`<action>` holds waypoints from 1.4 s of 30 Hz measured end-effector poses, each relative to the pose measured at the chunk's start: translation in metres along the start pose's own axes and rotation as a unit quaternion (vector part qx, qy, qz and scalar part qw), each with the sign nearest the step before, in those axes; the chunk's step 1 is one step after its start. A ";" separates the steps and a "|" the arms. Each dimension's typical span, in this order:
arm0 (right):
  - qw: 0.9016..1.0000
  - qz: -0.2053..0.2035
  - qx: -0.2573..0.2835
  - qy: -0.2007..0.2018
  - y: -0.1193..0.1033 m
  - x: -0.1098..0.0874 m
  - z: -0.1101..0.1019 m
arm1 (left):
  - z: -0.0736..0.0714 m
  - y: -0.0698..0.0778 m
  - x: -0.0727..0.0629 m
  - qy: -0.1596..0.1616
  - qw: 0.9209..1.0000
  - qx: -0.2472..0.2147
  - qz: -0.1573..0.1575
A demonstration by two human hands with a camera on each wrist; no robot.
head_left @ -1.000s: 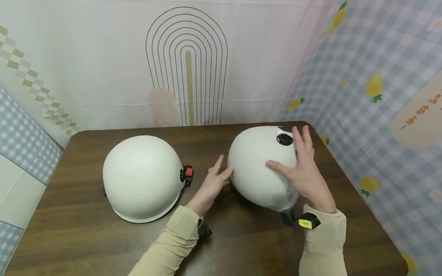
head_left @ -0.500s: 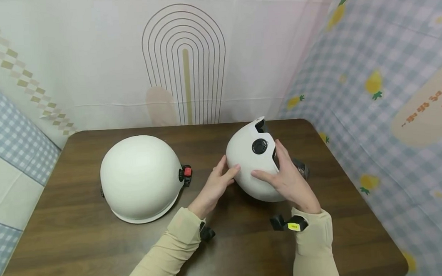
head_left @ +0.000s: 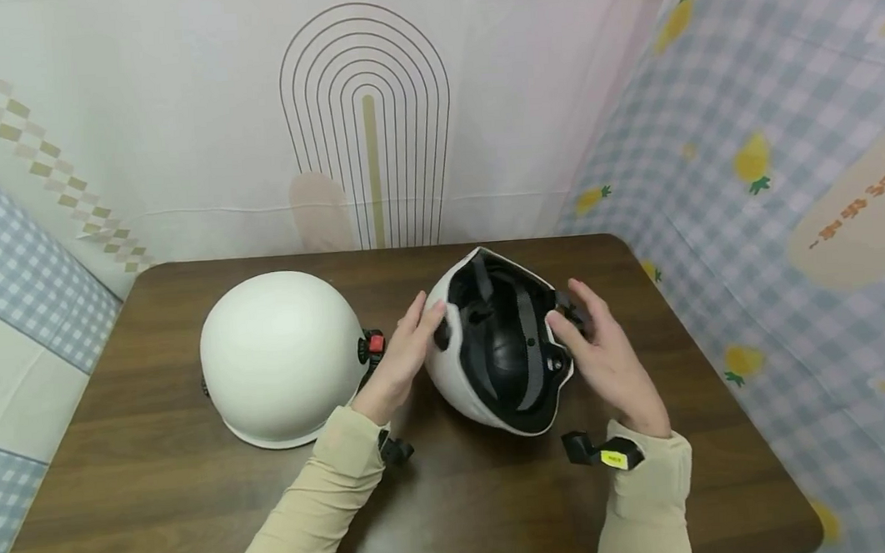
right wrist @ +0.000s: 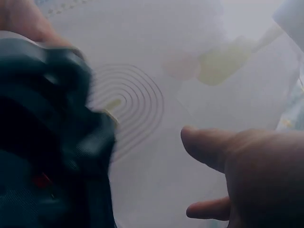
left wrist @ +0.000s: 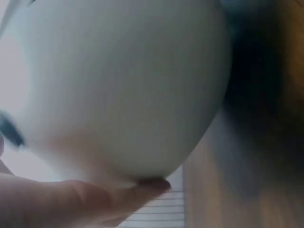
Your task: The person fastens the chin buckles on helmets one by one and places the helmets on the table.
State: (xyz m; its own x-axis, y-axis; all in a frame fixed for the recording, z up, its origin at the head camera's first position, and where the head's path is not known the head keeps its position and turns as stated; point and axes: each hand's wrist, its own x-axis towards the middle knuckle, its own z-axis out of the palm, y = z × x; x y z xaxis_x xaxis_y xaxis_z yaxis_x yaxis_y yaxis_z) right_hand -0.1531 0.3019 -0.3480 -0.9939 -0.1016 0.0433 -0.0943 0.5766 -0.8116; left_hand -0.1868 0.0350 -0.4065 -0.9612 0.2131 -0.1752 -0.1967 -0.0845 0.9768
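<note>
A white helmet (head_left: 448, 385) is tipped on its side in the head view, with its black padded interior (head_left: 502, 348) and grey strap facing up toward me. My left hand (head_left: 401, 345) holds its left side, thumb at the rim and fingers along the outer shell. In the left wrist view, a fingertip (left wrist: 154, 184) meets the smooth white shell (left wrist: 128, 95). My right hand (head_left: 607, 351) is beside the helmet's right edge, thumb and fingers spread, near a black part there. The right wrist view shows a gap between the right thumb (right wrist: 209, 145) and the helmet's dark inside (right wrist: 42, 142).
A second white helmet (head_left: 277, 352) stands dome up on the left, a red and black buckle (head_left: 374, 344) at its right side, close to my left hand. Both helmets are on a brown wooden table (head_left: 492, 508). Patterned cloth (head_left: 216, 113) hangs behind and at the sides.
The right-hand helmet has turned over, from its white outer shell showing to its black inside showing. My right hand has come off the shell and moved right; my left has shifted slightly left.
</note>
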 end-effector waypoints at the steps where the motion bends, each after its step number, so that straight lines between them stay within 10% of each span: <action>1: 1.000 0.008 0.002 0.009 0.003 -0.001 -0.004 | -0.002 -0.001 0.000 -0.002 1.000 0.002 -0.006; 13: 0.983 0.159 0.009 0.095 0.061 0.002 -0.027 | -0.017 -0.019 -0.007 0.021 0.998 -0.044 -0.032; 19: 0.977 0.199 0.011 0.076 0.093 0.020 -0.022 | -0.019 -0.014 -0.011 0.063 0.991 0.121 0.009; 24: 0.982 0.182 -0.022 0.039 0.110 0.040 -0.014 | -0.011 0.001 -0.013 0.104 0.936 0.302 0.148; 29: 0.983 0.182 -0.007 0.009 0.120 0.058 -0.006 | -0.001 0.012 -0.008 0.104 0.834 0.442 0.315; 33: 0.983 0.180 0.004 -0.015 0.126 0.071 -0.002 | 0.005 0.015 -0.004 0.071 0.759 0.533 0.366; 36: 0.983 0.174 -0.001 -0.053 0.130 0.077 0.000 | 0.008 0.015 -0.004 0.039 0.739 0.577 0.346; 42: 0.982 0.160 0.012 -0.104 0.136 0.079 0.005 | 0.008 0.017 -0.001 0.001 0.734 0.609 0.302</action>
State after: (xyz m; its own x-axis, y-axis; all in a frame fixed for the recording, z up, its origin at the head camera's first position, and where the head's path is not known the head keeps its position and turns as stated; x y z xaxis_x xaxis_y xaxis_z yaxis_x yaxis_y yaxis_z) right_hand -0.2445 0.3678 -0.4578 -0.9387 -0.0837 -0.3343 0.2248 0.5865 -0.7781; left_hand -0.1876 0.0414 -0.3891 -0.8018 0.4939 0.3364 0.5835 0.7687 0.2620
